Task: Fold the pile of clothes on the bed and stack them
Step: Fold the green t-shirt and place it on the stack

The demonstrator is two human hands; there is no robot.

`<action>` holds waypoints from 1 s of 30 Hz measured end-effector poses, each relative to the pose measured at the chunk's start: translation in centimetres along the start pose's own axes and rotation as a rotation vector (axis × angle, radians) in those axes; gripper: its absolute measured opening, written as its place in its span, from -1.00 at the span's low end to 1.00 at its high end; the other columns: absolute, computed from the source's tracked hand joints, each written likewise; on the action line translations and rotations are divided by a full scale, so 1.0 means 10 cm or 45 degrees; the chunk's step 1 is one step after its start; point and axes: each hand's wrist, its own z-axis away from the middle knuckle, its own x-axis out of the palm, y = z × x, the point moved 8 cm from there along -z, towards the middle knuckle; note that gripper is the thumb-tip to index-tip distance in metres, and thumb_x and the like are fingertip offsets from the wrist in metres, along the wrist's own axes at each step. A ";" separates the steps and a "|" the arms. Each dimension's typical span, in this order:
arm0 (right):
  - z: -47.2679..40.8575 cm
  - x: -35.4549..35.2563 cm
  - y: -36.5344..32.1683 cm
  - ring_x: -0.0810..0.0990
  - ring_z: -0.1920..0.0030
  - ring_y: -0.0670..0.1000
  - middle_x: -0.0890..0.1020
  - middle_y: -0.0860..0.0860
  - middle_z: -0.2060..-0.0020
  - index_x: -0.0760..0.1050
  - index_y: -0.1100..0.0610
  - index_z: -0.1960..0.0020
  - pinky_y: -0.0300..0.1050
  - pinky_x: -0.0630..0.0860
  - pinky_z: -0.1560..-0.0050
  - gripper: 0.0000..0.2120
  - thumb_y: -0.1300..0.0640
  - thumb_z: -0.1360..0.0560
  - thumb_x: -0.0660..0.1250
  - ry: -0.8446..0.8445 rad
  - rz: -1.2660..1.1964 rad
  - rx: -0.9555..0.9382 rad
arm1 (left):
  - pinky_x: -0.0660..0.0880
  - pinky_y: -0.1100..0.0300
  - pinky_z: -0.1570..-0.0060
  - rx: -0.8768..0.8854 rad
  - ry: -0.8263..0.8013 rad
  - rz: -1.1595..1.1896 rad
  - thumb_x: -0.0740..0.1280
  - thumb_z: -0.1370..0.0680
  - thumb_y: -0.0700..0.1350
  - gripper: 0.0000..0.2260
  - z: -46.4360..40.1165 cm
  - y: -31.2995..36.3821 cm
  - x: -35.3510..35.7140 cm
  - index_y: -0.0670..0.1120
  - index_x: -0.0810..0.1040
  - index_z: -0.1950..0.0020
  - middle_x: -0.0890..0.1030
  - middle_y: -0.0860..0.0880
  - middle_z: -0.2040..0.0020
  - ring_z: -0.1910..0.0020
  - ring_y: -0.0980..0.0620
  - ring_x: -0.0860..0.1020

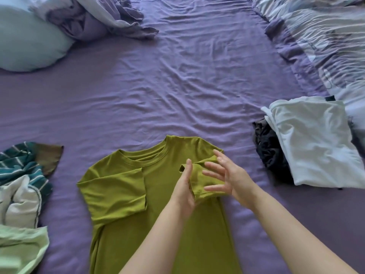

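My left hand [185, 186] pinches the green shirt [122, 196] sleeve; my right hand [223, 175] hovers beside it, fingers spread. Released unevenly, the sleeve could bunch under the fold.

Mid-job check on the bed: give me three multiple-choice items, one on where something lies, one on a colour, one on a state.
1. Where does the white folded garment lie relative to the green T-shirt?
A. To its right
B. To its left
C. Under it

2. What colour is the bed sheet?
A. Yellow
B. Purple
C. Red

3. How is the T-shirt's left-side sleeve?
A. Folded in over the body
C. Spread outward
B. Cut off

Key: 1 A, it sits at the right edge on a dark garment. 2 B, purple throughout. 3 A, its hem lies across the chest, while the left hand and right hand work the other sleeve.
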 end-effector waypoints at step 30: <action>-0.23 -0.01 0.98 -0.36 -0.49 0.16 -0.47 0.07 -0.42 -0.39 -0.14 -0.48 0.28 -0.23 -0.43 -0.33 -0.38 -0.48 -0.30 0.265 2.567 -0.121 | -0.34 -0.27 -0.38 0.517 0.554 -2.837 -0.12 -0.62 0.23 -0.44 0.10 0.20 -1.13 0.15 -0.38 -0.48 -0.34 -0.02 -0.54 -0.51 -0.18 -0.33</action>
